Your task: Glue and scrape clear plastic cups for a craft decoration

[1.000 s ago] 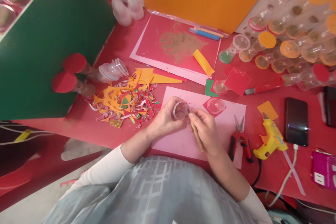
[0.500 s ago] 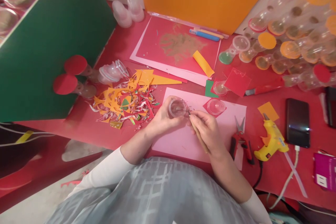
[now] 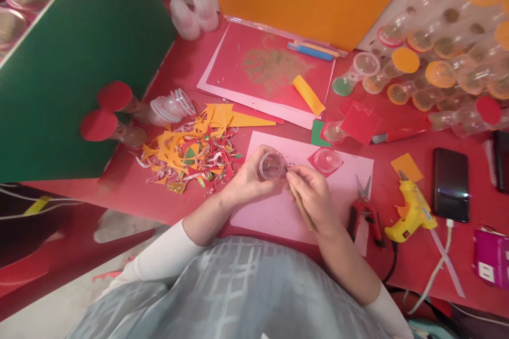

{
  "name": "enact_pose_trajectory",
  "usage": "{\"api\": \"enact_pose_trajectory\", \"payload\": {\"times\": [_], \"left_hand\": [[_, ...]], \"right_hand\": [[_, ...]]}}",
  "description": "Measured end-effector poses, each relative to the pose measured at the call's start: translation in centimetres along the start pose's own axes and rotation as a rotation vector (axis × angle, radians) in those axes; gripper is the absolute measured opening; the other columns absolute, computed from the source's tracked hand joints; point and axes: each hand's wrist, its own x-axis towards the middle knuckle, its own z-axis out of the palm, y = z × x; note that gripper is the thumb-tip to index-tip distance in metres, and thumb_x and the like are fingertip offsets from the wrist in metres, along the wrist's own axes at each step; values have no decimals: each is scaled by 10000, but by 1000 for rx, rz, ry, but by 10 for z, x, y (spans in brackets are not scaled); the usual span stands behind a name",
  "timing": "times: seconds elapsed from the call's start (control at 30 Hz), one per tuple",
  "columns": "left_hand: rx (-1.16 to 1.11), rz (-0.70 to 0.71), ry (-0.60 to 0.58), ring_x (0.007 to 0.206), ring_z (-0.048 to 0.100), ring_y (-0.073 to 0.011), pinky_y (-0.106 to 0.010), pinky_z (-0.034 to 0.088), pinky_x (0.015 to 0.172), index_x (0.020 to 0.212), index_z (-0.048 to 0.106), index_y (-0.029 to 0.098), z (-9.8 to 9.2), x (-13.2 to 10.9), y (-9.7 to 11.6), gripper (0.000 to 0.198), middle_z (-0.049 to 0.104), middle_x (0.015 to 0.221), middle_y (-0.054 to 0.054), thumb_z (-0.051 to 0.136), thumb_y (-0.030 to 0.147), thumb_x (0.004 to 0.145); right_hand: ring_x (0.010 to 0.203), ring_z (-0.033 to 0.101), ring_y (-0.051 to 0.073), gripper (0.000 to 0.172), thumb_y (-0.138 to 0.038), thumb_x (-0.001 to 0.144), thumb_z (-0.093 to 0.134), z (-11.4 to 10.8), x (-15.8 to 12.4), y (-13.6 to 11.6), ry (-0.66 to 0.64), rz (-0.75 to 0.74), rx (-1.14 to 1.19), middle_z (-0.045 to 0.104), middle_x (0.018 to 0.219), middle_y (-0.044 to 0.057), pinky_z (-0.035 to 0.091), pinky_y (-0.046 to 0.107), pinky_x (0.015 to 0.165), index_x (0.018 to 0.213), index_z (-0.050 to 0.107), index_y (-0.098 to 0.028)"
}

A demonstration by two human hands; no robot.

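My left hand [image 3: 253, 178] is closed around a small clear plastic cup [image 3: 272, 165], its round rim turned up toward me. In my right hand [image 3: 312, 190] is a slim tool with a tan handle [image 3: 301, 205], gripped like a pen. The dark tip of this tool is at the cup's right side; I cannot tell whether it touches. Both hands are over a pink paper sheet [image 3: 262, 217]. Just beyond my right hand, a clear cup [image 3: 328, 159] rests on a red paper piece. Red-handled snips [image 3: 364, 212] lie to the right, blades apart.
Paper scraps [image 3: 186, 151] are heaped at left, beside stacked clear cups [image 3: 173, 107]. A yellow glue gun [image 3: 413, 212] and a black phone [image 3: 450, 185] lie at right. Joined cups with coloured discs [image 3: 405, 60] stand at back right. A green panel [image 3: 87, 79] rises at left.
The cup in my left hand has shifted slightly right and tilted a little. My right hand holds the tool in nearly the same place.
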Motion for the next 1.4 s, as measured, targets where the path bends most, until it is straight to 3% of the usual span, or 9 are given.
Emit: {"api": "enact_pose_trajectory", "payload": {"times": [0.7, 1.07, 1.4], "left_hand": [[27, 10, -11, 889, 662, -155, -293, 525, 844, 948, 508, 208, -1, -1, -1, 383, 641, 943, -13, 792, 179, 693], [17, -13, -27, 852, 665, -146, -277, 535, 804, 940, 498, 209, 0, 0, 2, 406, 649, 902, -5, 806, 174, 677], [-66, -11, -2, 868, 683, -175, -303, 538, 810, 960, 535, 205, -3, 1, 2, 413, 677, 933, -30, 828, 231, 670]], "right_hand": [[394, 490, 116, 233, -400, 839, 606, 2, 0, -2, 21, -25, -49, 514, 471, -66, 395, 227, 412, 677, 581, -234], [401, 488, 113, 239, -406, 830, 609, 2, 0, -2, 5, 1, 3, 527, 491, -60, 408, 229, 420, 668, 592, -231], [424, 516, 100, 316, -447, 893, 576, -6, 3, 4, -98, 32, 110, 618, 586, -27, 397, 219, 436, 695, 642, -210]]}}
